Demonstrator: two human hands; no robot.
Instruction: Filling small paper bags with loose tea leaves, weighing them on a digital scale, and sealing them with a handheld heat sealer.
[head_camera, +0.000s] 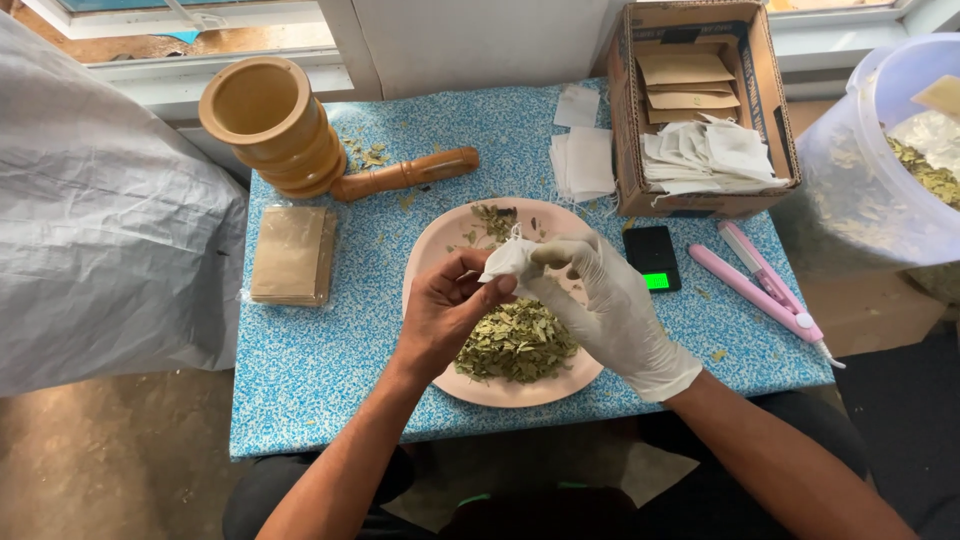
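My bare left hand (445, 312) and my white-gloved right hand (612, 310) meet above a pink plate (440, 240) and together pinch a small white filter bag (508, 260). The bag hangs just over a heap of dried green leaves (518, 342) on the plate. More leaf bits lie at the plate's far edge. Both hands hold the bag by its top; whether leaves are inside it is hidden.
On the blue speckled table (300, 360) stand a wooden mortar (270, 122) with a pestle (405, 175), a stack of brown sachets (290, 255), white bags (582, 162), a cardboard box (700, 110) of bags, a small scale (652, 258) and a pink sealer (765, 285). A plastic tub (900, 150) stands right.
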